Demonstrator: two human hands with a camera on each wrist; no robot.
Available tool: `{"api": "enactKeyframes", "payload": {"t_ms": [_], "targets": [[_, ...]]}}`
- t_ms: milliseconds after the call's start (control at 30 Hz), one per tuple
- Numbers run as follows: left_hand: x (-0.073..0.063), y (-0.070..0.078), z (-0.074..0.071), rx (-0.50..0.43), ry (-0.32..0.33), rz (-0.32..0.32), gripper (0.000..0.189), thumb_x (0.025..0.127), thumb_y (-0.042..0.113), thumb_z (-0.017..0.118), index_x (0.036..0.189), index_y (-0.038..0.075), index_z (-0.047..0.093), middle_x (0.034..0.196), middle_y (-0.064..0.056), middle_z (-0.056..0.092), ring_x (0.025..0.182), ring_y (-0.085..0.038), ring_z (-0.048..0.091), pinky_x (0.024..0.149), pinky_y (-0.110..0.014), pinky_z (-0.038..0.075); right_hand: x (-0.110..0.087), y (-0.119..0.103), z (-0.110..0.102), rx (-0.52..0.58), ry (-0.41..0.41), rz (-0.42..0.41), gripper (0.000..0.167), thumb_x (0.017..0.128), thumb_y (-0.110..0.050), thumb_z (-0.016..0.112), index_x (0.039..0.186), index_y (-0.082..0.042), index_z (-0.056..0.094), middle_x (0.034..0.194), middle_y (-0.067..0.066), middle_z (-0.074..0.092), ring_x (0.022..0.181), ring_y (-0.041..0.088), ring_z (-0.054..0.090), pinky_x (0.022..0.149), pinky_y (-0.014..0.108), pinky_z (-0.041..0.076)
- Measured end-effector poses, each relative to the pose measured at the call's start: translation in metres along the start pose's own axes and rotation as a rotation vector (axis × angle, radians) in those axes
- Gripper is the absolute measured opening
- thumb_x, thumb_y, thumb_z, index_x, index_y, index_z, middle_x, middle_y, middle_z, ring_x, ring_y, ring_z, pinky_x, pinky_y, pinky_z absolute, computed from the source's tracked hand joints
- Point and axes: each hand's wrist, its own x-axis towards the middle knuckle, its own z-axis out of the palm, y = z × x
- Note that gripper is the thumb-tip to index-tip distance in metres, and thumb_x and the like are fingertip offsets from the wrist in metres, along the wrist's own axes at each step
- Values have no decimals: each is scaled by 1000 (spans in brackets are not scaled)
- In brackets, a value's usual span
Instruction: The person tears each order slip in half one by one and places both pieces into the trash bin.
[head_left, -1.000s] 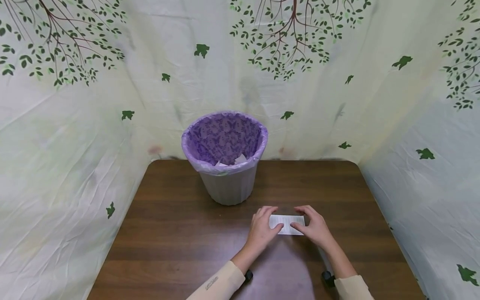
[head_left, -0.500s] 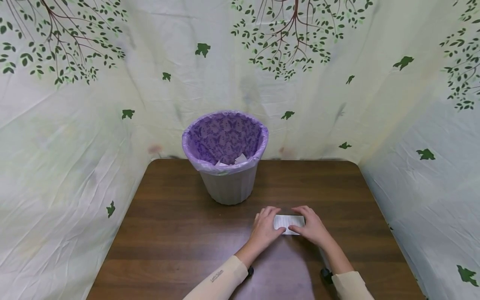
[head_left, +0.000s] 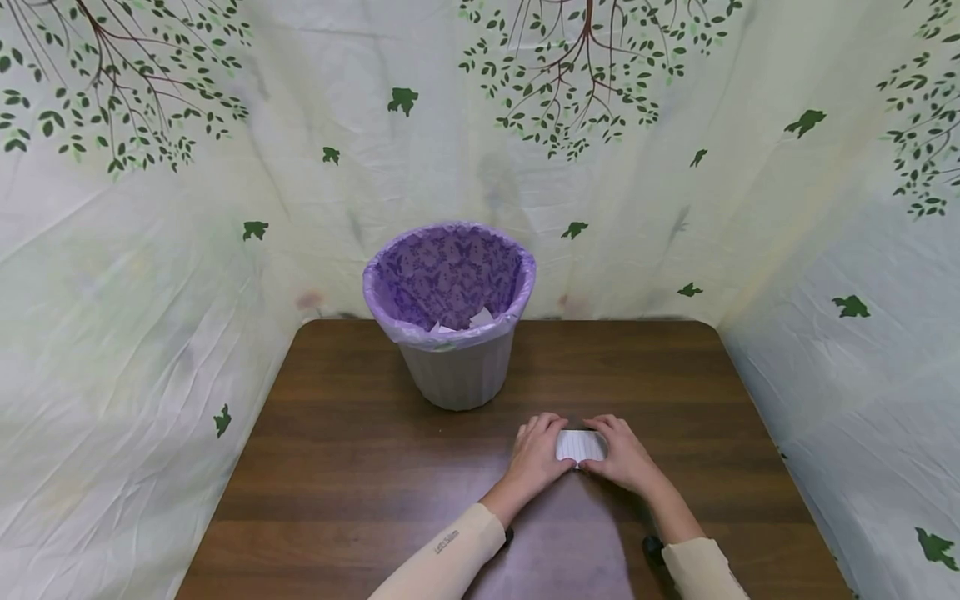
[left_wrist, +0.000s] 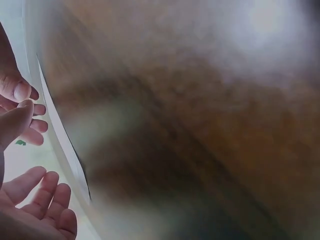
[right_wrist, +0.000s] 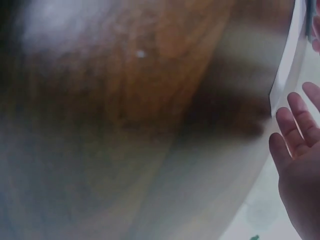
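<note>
A small white slip of paper (head_left: 581, 445) with fine printed lines is framed by both hands. The left hand (head_left: 534, 451) covers its left end and the right hand (head_left: 626, 457) its right end. Both thumbs nearly meet at the near edge, while the other fingers arch past the far edge. From the left wrist, the paper (left_wrist: 62, 132) shows edge-on as a thin strip, with the left hand's fingers (left_wrist: 47, 192) spread well apart from its thumb. The right wrist view has the right hand's fingers (right_wrist: 292, 125) loosely extended beside the strip.
A grey bin (head_left: 459, 375) with a purple patterned liner stands on the brown wooden table (head_left: 337, 467), left of and beyond the hands. White paper scraps (head_left: 482, 317) lie inside it. A pale cloth backdrop (head_left: 637, 192) with printed leaves surrounds the table.
The left hand has shifted right and the thumbs have come together from a clear gap. Less of the paper shows between the hands. The bin stays put.
</note>
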Motion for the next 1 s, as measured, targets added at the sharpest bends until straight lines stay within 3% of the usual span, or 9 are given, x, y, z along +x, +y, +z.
{"api": "enactKeyframes", "payload": {"t_ms": [500,1000], "targets": [[14,8,6,59,-63,0,73,74,37,96,137,11,69,132,0,66,122,-19,59,98,-31,45,4,6,3,-96,12,-53,73,76,-30,95,137,-1,68,131,16,64,122,39,56,97,60,49],[23,8,8,90,-132,-13,64,75,36,96,131,15,72,127,3,65,119,-17,57,95,-29,43,5,3,1,-139,9,-68,65,75,-32,96,129,-2,73,118,10,65,109,31,57,88,50,48]]}}
